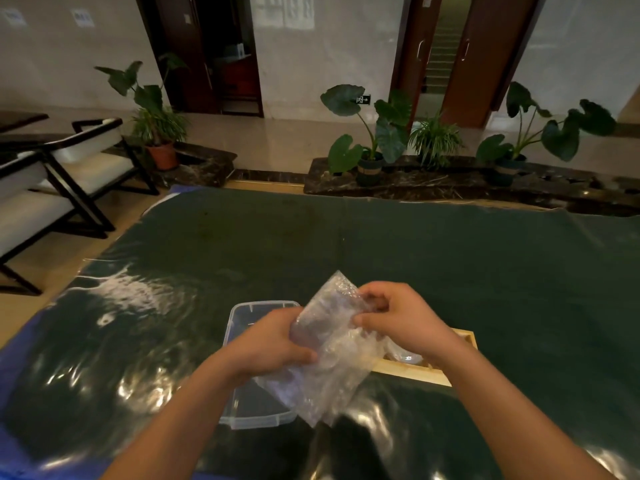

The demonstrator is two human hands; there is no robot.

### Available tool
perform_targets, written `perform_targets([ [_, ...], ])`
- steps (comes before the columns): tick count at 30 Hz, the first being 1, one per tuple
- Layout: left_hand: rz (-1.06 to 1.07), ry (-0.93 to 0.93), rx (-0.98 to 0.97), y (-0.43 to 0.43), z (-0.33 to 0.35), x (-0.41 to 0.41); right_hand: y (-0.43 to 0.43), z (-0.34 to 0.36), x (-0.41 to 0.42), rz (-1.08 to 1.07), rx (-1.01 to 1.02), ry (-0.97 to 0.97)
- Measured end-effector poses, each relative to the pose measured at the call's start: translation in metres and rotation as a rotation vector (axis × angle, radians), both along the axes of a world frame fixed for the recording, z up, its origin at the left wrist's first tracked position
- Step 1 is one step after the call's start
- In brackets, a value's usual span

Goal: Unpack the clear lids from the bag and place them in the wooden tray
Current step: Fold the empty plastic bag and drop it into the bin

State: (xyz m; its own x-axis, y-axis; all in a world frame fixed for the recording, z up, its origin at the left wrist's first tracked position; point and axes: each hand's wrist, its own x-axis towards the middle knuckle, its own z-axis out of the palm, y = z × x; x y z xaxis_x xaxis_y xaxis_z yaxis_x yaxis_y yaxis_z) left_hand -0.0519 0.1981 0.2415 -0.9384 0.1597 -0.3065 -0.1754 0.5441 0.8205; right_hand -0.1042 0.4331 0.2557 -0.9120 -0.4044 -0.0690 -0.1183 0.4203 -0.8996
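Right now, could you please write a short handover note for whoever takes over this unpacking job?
Left hand: gripping the bubble-wrap bag at its side, held above the table.
Right hand: pinching the bag's upper edge, apparently opening it.
Wooden tray: on the table behind the right wrist, with at least one clear item already in it.
Clear plastic bin: under the left hand.
Left: pull remaining lids from the bag, place them in the tray. The bag's contents cannot be counted.

Both my forearms are bare right up to the frame's edge, no sleeves showing; left hand [273, 344] and right hand [401, 320] ungloved, nothing on wrists or fingers [362, 320].
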Motion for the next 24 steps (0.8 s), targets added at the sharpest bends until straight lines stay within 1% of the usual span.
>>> perform_targets([
  [2,0.103,0.012,0.105,0.001,-0.010,0.003,-0.002,0.000,0.000,-0.087,-0.114,-0.038],
  [3,0.152,0.024,0.155,0.001,-0.014,0.004,-0.001,-0.003,0.001,-0.150,-0.207,-0.092],
  [5,0.253,0.050,0.264,0.003,-0.018,0.006,0.000,-0.011,0.008,-0.236,-0.411,-0.272],
  [6,0.301,0.062,0.316,0.005,-0.020,0.007,-0.002,-0.017,0.013,-0.246,-0.475,-0.360],
  [8,0.362,0.088,0.370,0.012,-0.022,0.006,-0.011,-0.030,0.025,-0.212,-0.510,-0.468],
  [9,0.372,0.092,0.383,0.016,-0.022,0.007,-0.016,-0.035,0.030,-0.200,-0.507,-0.477],
  [11,0.356,0.068,0.430,0.020,-0.023,0.008,-0.023,-0.039,0.034,-0.243,-0.492,-0.445],
  [14,0.313,-0.039,0.578,0.013,-0.019,0.011,-0.019,-0.041,0.028,-0.300,-0.501,-0.437],
  [16,0.336,-0.060,0.588,0.006,-0.019,0.011,-0.013,-0.042,0.026,-0.270,-0.500,-0.443],
  [19,0.396,-0.019,0.535,0.000,-0.024,0.009,-0.010,-0.042,0.028,-0.200,-0.493,-0.412],
  [24,0.445,-0.023,0.627,0.004,-0.025,0.014,-0.011,-0.043,0.026,-0.222,-0.605,-0.385],
])
